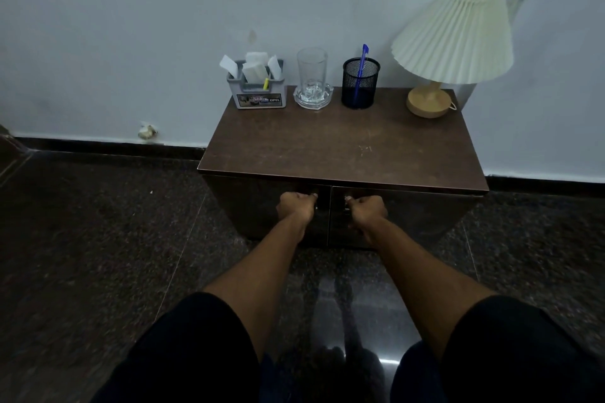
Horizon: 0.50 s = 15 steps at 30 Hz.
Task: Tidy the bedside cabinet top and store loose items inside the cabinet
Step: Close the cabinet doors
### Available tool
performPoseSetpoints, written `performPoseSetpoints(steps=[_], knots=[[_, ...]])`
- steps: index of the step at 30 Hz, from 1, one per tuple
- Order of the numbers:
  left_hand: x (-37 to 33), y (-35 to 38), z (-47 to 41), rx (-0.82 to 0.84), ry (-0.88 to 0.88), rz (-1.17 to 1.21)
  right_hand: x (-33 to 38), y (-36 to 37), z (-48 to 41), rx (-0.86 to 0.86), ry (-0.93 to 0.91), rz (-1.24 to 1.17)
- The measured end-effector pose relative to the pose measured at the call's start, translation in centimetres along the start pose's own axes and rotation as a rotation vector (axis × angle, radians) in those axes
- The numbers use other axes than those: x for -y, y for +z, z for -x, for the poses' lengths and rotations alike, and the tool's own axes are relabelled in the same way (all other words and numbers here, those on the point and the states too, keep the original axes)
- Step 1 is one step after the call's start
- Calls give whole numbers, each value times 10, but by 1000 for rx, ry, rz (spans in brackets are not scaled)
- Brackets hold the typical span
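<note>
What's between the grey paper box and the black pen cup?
A clear glass standing in a glass dish, between the grey box and the black mesh cup, seen in the head view.

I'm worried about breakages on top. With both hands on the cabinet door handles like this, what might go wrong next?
The left hand grips the left handle and the right hand the right handle; a hard tug could jolt the cabinet and topple the tall glass standing in its glass dish. The lamp sits near the top's right rear corner, so a shake might shift it toward the edge.
</note>
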State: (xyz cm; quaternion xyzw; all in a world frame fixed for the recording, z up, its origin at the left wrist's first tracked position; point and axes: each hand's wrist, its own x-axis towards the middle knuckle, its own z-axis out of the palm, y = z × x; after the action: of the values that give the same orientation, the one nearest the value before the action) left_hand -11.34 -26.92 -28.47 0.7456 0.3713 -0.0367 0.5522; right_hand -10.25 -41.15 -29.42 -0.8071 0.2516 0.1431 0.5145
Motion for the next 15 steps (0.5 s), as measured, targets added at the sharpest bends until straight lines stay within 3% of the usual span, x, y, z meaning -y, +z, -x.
performPoseSetpoints(steps=[6,11,15], knots=[[0,-13,16,86,85,-179,7,-5,5,26,-41,200],[0,-24,37,179,115,-215,12,-20,34,270,-43,104],[3,-30,61,230,171,-227,13,-36,58,292,-102,123]])
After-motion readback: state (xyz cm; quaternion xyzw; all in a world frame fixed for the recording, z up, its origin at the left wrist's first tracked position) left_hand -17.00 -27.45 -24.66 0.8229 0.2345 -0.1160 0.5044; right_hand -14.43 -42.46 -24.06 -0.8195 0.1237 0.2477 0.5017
